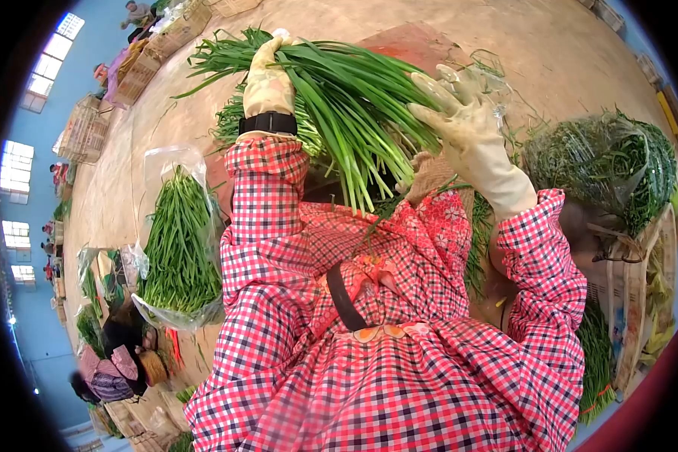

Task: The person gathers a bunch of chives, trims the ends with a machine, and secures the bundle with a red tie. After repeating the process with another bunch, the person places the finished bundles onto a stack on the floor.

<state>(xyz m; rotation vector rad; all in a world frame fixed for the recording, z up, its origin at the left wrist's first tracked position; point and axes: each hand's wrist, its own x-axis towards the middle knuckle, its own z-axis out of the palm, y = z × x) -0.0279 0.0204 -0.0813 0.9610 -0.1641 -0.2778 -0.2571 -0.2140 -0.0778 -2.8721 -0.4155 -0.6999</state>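
My left hand [269, 83], in a cream rubber glove with a black strap at the wrist, is closed around a bunch of garlic chives [346, 94]. The long green leaves fan out to both sides, and the paler stem ends hang down to the right over my lap. My right hand [459, 124], gloved the same way, is beside the right side of the bunch with its fingers spread. Its fingertips are close to the stems; whether they touch cannot be made out. More chives [230, 120] lie behind and below my left wrist.
To the left is a clear plastic bag of chives [179, 248]. At the right stand a plastic-wrapped bundle of greens [603, 166] and a crate [640, 301]. A reddish sheet [410, 49] lies on the floor ahead. Other people [117, 369] sit along the left, near wicker baskets [85, 128].
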